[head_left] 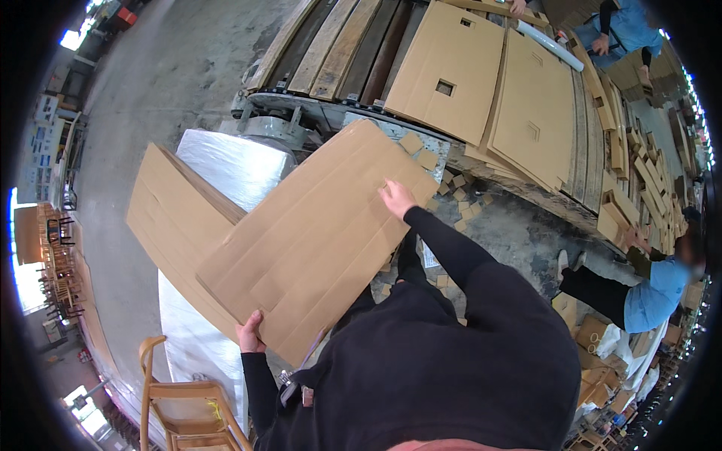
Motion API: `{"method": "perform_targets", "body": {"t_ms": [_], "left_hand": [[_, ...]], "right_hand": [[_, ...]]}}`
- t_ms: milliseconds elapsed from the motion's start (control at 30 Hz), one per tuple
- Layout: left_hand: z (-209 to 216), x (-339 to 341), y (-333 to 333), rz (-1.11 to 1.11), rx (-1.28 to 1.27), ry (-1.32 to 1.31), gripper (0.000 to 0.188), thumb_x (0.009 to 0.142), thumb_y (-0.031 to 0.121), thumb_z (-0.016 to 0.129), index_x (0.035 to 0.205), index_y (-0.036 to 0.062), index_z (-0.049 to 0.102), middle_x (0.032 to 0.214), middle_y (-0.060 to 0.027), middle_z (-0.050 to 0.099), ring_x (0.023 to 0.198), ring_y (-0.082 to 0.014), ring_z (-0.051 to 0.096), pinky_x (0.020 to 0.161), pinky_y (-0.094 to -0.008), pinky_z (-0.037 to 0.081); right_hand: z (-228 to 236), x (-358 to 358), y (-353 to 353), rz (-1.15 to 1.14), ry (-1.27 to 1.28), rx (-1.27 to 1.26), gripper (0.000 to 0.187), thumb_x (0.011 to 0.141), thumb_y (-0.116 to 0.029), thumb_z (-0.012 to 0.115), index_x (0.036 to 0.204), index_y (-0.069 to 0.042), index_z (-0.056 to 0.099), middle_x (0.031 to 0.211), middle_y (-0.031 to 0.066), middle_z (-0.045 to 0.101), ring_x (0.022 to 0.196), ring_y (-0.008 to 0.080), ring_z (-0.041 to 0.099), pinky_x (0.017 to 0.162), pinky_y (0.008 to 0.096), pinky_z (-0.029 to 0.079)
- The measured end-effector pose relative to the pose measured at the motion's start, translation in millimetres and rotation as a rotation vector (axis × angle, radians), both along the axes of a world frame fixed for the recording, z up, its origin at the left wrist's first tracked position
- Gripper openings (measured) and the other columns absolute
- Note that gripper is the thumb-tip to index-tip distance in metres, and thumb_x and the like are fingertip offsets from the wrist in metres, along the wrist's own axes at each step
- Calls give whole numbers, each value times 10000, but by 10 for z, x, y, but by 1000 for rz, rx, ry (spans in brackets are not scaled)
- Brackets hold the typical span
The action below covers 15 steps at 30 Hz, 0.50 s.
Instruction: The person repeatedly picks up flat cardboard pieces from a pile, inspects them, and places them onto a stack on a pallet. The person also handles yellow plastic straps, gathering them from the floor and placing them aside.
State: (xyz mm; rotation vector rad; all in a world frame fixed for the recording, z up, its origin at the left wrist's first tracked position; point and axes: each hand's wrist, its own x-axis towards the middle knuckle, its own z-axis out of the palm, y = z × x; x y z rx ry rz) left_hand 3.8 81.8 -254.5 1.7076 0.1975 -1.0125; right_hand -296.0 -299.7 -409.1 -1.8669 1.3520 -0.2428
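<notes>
Left hand (pixel 250 333) grips the near edge of a large flat brown cardboard sheet (pixel 316 233); right hand (pixel 395 198) presses flat, fingers open, on its far end. Beyond, more cardboard sheets (pixel 489 90) lie on a slatted conveyor (pixel 338 45).

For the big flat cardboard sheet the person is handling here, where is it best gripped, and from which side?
Probably by two opposite edges, as shown: the left hand pinches the near lower edge, and the right hand presses the face near the far edge. The cardboard sheet is wide, thin and tilted over another sheet, so a one-edge grip would likely let it sag. Coming in from its two ends suits it.
</notes>
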Motion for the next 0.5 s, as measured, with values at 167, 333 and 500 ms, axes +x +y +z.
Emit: {"method": "perform_targets", "body": {"t_ms": [167, 333, 500], "left_hand": [[141, -66, -104, -3, -76, 33, 509, 765, 51, 714, 1224, -9, 502, 1067, -108, 626, 937, -224, 633, 831, -369, 537], [227, -142, -166, 35, 26, -45, 447, 771, 85, 727, 1168, -5, 543, 965, -69, 640, 832, -193, 634, 781, -365, 543], [384, -265, -265, 22, -29, -149, 498, 767, 73, 720, 1219, 29, 519, 1009, -59, 634, 875, -191, 629, 818, -339, 519]], "right_hand": [[-242, 338, -298, 243, 195, 175, 669, 940, -431, 428, 1412, 36, 349, 1487, 213, 325, 1378, 287, 326, 1141, 440, 234], [-332, 306, -262, 320, 255, 179, 680, 943, -489, 370, 1408, 7, 373, 1496, 186, 326, 1394, 273, 304, 1153, 515, 159], [-215, 354, -321, 395, 374, 151, 679, 931, -534, 353, 1356, -15, 460, 1396, 195, 464, 1313, 299, 418, 1148, 517, 157]]}}
